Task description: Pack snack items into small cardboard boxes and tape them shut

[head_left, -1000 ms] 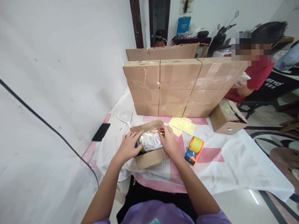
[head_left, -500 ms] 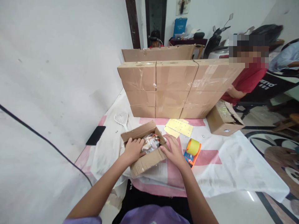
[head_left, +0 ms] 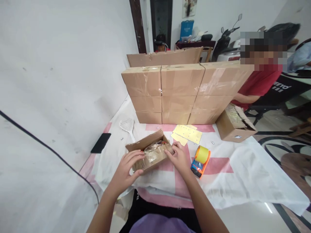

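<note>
A small open cardboard box [head_left: 155,165] sits near the table's front edge, its front flap folded partly over the top. Inside lies something in shiny clear plastic wrap [head_left: 153,147], mostly covered by the flap. My left hand [head_left: 126,170] rests at the box's left end, fingers stretched over the flap and thumb spread apart below. At the right end, my right hand [head_left: 179,158] pinches the flap's corner between thumb and fingers. To its right lies an orange and blue tape dispenser [head_left: 201,161] with a yellow roll.
Stacked taped cartons [head_left: 179,94] stand across the back. A white slotted scoop [head_left: 127,125], yellow paper sheets [head_left: 187,134] and a black phone-like slab [head_left: 101,143] lie on the tablecloth. Another carton [head_left: 238,126] sits at the right, near a person in red [head_left: 259,84].
The front flap has folded inward over the wrapped contents. My left hand came out of the box to its left front side; my right hand stays at the right corner.
</note>
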`<state>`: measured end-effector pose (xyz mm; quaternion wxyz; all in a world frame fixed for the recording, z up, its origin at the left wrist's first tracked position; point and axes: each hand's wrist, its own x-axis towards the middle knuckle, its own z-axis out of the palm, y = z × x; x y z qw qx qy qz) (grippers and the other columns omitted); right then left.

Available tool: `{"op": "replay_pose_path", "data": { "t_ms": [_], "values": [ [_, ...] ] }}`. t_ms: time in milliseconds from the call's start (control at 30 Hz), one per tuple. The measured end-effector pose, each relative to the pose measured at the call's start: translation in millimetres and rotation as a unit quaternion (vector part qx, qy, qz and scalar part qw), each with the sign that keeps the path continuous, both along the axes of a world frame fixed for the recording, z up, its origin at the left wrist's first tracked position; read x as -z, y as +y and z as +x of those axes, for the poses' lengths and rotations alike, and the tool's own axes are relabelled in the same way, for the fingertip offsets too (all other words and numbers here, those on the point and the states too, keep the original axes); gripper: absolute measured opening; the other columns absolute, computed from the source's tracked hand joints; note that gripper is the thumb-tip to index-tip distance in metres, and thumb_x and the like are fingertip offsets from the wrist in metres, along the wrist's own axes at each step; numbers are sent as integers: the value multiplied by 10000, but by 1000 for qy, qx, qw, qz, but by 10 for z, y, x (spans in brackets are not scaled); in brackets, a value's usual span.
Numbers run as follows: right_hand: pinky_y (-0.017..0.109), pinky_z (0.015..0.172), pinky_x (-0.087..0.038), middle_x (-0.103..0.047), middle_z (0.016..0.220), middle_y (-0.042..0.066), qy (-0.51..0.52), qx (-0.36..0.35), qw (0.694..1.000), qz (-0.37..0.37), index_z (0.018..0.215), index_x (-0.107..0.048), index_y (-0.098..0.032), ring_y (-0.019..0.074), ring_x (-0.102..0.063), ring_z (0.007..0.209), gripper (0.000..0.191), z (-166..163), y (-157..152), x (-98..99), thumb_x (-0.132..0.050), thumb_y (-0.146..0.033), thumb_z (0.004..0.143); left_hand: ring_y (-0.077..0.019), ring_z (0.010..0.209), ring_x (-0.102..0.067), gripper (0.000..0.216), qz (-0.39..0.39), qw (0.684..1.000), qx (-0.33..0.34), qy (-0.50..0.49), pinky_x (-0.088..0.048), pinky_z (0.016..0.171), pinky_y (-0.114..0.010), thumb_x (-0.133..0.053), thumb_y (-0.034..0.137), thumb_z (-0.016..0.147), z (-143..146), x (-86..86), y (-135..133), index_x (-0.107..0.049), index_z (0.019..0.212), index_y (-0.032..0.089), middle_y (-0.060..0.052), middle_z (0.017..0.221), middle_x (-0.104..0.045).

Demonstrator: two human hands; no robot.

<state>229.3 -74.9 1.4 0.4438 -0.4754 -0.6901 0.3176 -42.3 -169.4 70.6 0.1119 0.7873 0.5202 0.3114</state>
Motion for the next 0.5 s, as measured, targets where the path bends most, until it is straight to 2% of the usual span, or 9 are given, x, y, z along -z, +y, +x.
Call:
{"op": "replay_pose_path", "data": {
  "t_ms": [67, 133, 167, 233, 300, 367, 433, 500],
  "values": [
    [375, 826, -525, -532, 947, 32, -1, 39, 999, -19, 768, -528, -237, 230, -594, 899, 233, -144, 114, -27, -671, -402, 848, -346, 1453, -412, 448, 18, 992, -69, 101, -369, 1135, -529, -570, 461, 967, 62, -33, 35, -560, 1378, 283, -98, 1539, -523],
    [374, 844, -525, -542, 999, 27, 33, 57, 997, -36, 916, -525, -243, 230, -597, 939, 235, -243, 188, -7, -689, -368, 804, -389, 1482, -363, 601, 9, 976, -135, 172, -332, 1147, -602, -605, 459, 943, 119, -34, 145, -464, 1488, 248, -130, 1598, -445],
    [382, 872, -526, -561, 1044, 35, 58, 59, 996, -45, 1000, -515, -245, 238, -604, 986, 303, -273, 204, 16, -698, -359, 787, -389, 1467, -392, 657, -8, 971, -145, 192, -319, 1155, -618, -606, 460, 942, 143, -14, 202, -414, 1525, 224, -146, 1584, -460],
    [406, 943, -518, -598, 1139, 61, 112, 49, 990, -71, 1116, -499, -244, 256, -611, 1087, 415, -304, 190, 73, -703, -359, 774, -357, 1406, -486, 657, -42, 967, -127, 219, -332, 1169, -592, -588, 448, 957, 195, 65, 276, -411, 1529, 177, -161, 1515, -543],
    [424, 996, -504, -626, 1199, 85, 158, 45, 982, -94, 1160, -515, -236, 268, -614, 1148, 424, -317, 132, 127, -679, -365, 791, -345, 1384, -515, 643, -53, 963, -105, 244, -379, 1157, -543, -589, 465, 955, 267, 162, 277, -470, 1490, 129, -185, 1490, -563],
    [434, 1014, -502, -648, 1223, 101, 186, 56, 976, -103, 1174, -544, -225, 275, -619, 1169, 395, -332, 64, 160, -644, -375, 822, -393, 1409, -475, 735, -40, 955, -111, 272, -407, 1135, -547, -652, 528, 900, 369, 228, 235, -502, 1466, 84, -243, 1519, -509],
    [434, 1006, -513, -663, 1237, 107, 197, 64, 972, -106, 1190, -564, -217, 276, -628, 1167, 381, -358, 21, 170, -618, -391, 855, -446, 1388, -478, 820, -28, 946, -133, 295, -407, 1109, -603, -708, 551, 849, 496, 232, 210, -477, 1496, 103, -281, 1510, -498],
    [426, 986, -529, -674, 1241, 107, 201, 62, 972, -107, 1202, -579, -214, 273, -642, 1151, 381, -387, 12, 159, -608, -412, 878, -474, 1315, -529, 812, -29, 938, -160, 306, -430, 1052, -643, -725, 536, 837, 619, 193, 241, -474, 1508, 154, -277, 1455, -548]
  ]
}}
